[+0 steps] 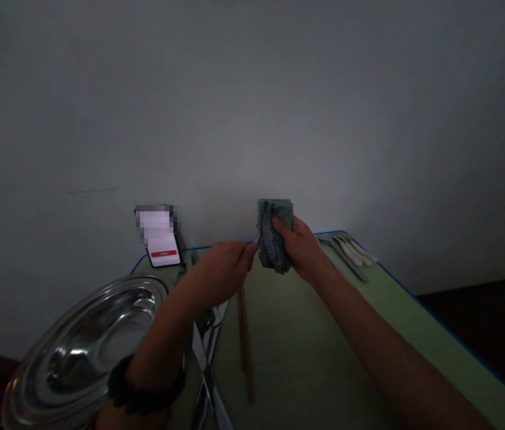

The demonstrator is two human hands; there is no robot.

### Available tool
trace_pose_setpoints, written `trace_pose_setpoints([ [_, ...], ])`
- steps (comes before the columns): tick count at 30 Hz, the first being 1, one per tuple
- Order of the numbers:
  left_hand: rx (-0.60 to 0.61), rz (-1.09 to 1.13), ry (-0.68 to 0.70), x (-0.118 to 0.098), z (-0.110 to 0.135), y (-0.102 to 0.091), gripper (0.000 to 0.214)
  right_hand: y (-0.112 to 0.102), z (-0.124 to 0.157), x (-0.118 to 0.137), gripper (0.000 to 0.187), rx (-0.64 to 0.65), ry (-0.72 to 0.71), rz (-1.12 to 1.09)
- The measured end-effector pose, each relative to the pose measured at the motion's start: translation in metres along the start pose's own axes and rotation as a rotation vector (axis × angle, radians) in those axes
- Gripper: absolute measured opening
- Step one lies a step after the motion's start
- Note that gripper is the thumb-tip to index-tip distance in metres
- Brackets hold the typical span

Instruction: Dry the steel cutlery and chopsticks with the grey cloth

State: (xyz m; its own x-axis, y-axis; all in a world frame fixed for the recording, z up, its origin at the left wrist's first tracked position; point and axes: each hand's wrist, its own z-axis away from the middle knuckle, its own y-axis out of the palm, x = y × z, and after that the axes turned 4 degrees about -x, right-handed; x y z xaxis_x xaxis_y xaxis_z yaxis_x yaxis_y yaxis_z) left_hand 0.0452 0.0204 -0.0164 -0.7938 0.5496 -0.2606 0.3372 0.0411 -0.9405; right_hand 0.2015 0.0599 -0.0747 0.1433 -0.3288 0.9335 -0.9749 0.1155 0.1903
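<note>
Over a desk (297, 346), the right fingers (283, 230) clutch a cloth (272, 248). Beside it, the left fingers (246, 257) pinch a slim object (256, 242).

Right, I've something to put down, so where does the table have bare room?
The table is bare between the chopsticks and the right forearm, and again right of that forearm, nearer than the white-handled cutlery. It's crowded on the left, with the steel basin, phone and crossed metal cutlery.

Open tabletop (297, 334) right of chopsticks (246, 343), cutlery (210, 376) and basin (68, 364) crowding left, wall (252, 119) beyond hands (302, 246)
</note>
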Motion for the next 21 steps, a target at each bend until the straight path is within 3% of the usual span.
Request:
trace_pose_setpoints([
  [7, 0.201, 0.107, 0.046, -0.003, 0.023, -0.034, 0.045, -0.049, 0.0, 0.056, 0.027, 0.732, 0.024, 0.374],
  [9, 0.202, 0.053, 0.072, -0.008, 0.028, -0.036, 0.044, -0.054, 0.003, 0.069, 0.026, 0.86, 0.02, 0.561],
  [13, 0.233, -0.031, 0.062, -0.014, 0.032, -0.034, 0.045, -0.053, 0.008, 0.079, 0.026, 0.99, 0.032, 0.769],
  [21, 0.297, 0.011, 0.016, -0.011, 0.042, -0.044, 0.041, -0.039, 0.013, 0.07, 0.03, 1.126, 0.154, 0.653],
])
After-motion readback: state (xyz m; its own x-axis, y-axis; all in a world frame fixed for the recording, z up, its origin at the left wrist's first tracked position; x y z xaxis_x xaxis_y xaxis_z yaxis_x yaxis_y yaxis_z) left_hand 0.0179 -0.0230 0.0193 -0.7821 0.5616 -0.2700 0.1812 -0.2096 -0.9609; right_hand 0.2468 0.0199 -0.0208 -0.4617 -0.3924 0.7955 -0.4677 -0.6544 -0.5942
